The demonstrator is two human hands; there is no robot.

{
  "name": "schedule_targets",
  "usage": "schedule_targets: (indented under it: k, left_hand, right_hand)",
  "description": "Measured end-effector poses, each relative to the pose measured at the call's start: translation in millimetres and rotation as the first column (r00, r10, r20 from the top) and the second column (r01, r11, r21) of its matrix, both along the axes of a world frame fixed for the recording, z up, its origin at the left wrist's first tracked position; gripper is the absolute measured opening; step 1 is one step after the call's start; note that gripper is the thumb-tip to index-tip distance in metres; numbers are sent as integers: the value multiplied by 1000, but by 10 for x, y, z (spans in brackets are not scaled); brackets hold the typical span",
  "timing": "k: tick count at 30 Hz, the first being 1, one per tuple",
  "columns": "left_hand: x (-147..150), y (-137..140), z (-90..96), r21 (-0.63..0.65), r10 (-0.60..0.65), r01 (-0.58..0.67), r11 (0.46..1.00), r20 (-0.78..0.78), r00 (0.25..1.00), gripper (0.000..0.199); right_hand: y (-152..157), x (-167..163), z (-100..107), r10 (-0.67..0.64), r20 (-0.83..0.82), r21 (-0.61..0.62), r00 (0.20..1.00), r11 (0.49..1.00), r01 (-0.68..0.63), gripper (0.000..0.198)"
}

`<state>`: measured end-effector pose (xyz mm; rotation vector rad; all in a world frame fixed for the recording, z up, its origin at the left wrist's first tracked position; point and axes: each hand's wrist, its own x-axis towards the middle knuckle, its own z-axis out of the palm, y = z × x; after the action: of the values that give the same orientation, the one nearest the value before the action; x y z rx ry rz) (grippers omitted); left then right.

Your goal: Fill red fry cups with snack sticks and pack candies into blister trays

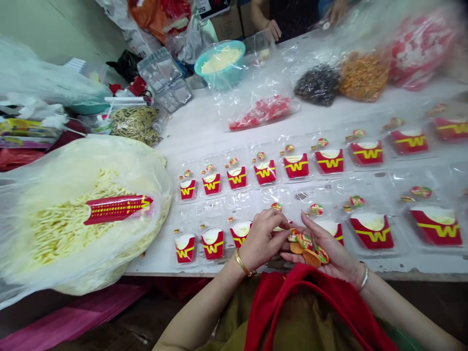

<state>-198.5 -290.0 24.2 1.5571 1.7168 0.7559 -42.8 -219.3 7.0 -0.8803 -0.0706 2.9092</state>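
Note:
Palm up and cupped, my right hand (338, 251) holds several small toy pizzas (305, 241), round, with orange undersides and red-green tops. Beside it, my left hand (265, 239) has its fingers bent together at the edge of the toy pizzas; what is between its fingertips is hidden. Under and around both hands lie clear plastic trays in two rows. Each visible one holds a red fries box (371, 231) with a yellow W. Above the boxes, many trays carry a toy pizza (356, 201) and a tiny burger-like piece (346, 208).
A large plastic bag of pale fries pieces (66, 229) stands left, with red printed card (117, 208) on top. Behind the rows are bags of red-white pieces (261, 112), dark pieces (317, 85) and orange pieces (363, 78), plus a turquoise basin (221, 63). Another person's hand (273, 30) is across the table.

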Motion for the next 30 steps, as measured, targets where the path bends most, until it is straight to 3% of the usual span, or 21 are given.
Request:
schedule_targets:
  k: [3,7,10,15,17,19,22,25,30]
  left_hand:
    - [-272,-123,-36,4,183,-183,983,47,982,11]
    - [-744,-305,-180,72,441,-435,898,-151,885,8]
    - [-933,-390,-357,62,414,-419,906,-330,848,5]
    - [-904,-413,-514,98,392,-399,912,-500,772,10]
    - [-851,-421,-463,125,435,-427,895,-453,778,14]
    - [-788,-446,-363,112,419,-404,908,-292,860,20]
    - [-681,-505,-204,61,243,-243,968,10,970,24]
    - [-591,-573,-129,62,169,-180,982,157,973,20]
    - [-587,-689,-175,56,376,-387,921,139,916,12]
  right_hand:
    - [-26,-129,-1,35,29,46,999,998,-36,29]
    - [-68,-288,47,35,103,118,994,992,-47,31]
    - [-107,-373,72,37,120,175,992,983,-58,29]
    - [-158,-462,80,71,107,281,992,955,-99,38]
    - [-172,-493,73,92,115,320,989,939,-125,42]
    - [-187,-527,54,123,116,370,986,916,-157,45]
    - [-215,-592,8,177,105,440,979,874,-205,53]
    - [-251,-683,-39,222,62,465,973,856,-225,53]
    - [-329,-870,-73,309,64,488,949,820,-299,25]
